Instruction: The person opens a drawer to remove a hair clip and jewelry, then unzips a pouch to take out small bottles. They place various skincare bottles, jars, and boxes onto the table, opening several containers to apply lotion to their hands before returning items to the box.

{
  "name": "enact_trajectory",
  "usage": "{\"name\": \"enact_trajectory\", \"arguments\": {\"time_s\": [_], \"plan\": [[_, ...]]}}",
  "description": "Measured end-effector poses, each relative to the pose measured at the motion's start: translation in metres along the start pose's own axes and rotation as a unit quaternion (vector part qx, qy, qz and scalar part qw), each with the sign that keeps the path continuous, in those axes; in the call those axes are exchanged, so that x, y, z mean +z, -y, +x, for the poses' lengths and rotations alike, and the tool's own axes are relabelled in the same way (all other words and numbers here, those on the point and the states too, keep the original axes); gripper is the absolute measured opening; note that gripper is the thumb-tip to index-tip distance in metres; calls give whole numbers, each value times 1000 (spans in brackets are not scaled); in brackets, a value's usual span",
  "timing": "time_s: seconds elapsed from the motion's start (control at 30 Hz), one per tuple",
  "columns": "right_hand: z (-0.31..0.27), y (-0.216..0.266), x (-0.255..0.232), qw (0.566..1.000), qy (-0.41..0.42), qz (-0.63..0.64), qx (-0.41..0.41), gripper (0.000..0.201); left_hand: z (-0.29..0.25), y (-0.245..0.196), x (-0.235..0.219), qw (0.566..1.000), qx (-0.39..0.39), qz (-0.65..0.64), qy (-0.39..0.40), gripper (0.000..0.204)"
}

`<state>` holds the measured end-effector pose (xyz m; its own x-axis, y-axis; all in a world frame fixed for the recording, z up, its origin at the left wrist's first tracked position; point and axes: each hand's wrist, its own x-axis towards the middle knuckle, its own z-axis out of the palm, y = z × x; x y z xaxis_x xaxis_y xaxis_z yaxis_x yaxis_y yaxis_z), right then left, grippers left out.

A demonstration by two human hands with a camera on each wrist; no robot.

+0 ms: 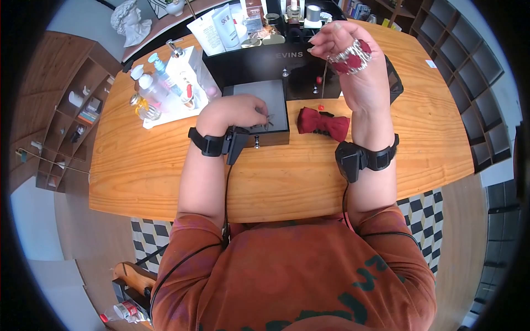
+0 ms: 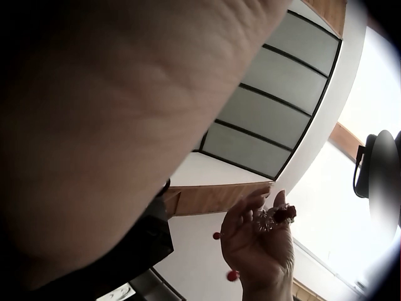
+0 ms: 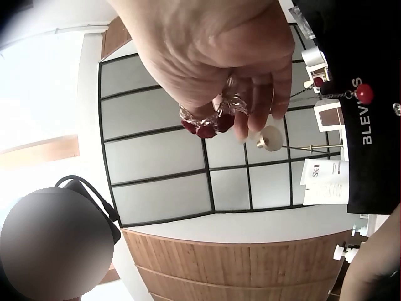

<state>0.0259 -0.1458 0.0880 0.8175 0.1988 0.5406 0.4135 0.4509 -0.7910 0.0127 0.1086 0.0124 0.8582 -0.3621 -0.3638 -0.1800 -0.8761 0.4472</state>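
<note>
My right hand [image 1: 361, 74] is raised over the right side of the table and holds a silver bracelet [image 1: 353, 57] with dark red flowers between its thumb and bent fingers. From the same hand hangs a thin dark chain with a red bead [image 3: 363, 94]. In the head view my left hand [image 1: 234, 112] reaches down into an open black drawer [image 1: 280, 136] with a grey lining. Its fingertips are right at a small dark metallic piece [image 1: 269, 122], whose shape is partly hidden. A dark red bow [image 1: 323, 124] lies on the table, between the drawer and my right forearm.
Behind the drawer stands a black cosmetics box [image 1: 248, 65] topped with white tubes [image 1: 212, 33] and jars. To its left, a white tray [image 1: 190, 69] carries several pump bottles. The wooden table [image 1: 287, 182] has its front edge close to the person's body.
</note>
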Motion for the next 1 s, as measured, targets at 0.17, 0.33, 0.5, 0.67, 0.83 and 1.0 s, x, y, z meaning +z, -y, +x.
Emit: {"name": "enact_trajectory", "arguments": {"time_s": [0.17, 0.33, 0.5, 0.67, 0.83, 1.0], "plan": [[-2, -1, 0, 998, 29, 42, -35, 32, -5, -13, -4, 999, 9, -9, 36, 35], [5, -5, -14, 999, 27, 27, -22, 54, -4, -11, -1, 999, 17, -12, 30, 32], [5, 0, -11, 1000, 22, -6, -13, 46, -4, -9, 0, 999, 31, -9, 28, 28], [3, 1, -12, 999, 9, -30, -27, 45, -4, -7, -1, 998, -1, -48, 32, 26], [1, 3, -11, 999, 28, -25, -32, 47, -2, -6, 2, 998, 34, -42, 36, 25], [2, 1, -8, 998, 38, -25, -48, 49, -1, -7, 1, 994, 50, -76, 54, 20]]}}
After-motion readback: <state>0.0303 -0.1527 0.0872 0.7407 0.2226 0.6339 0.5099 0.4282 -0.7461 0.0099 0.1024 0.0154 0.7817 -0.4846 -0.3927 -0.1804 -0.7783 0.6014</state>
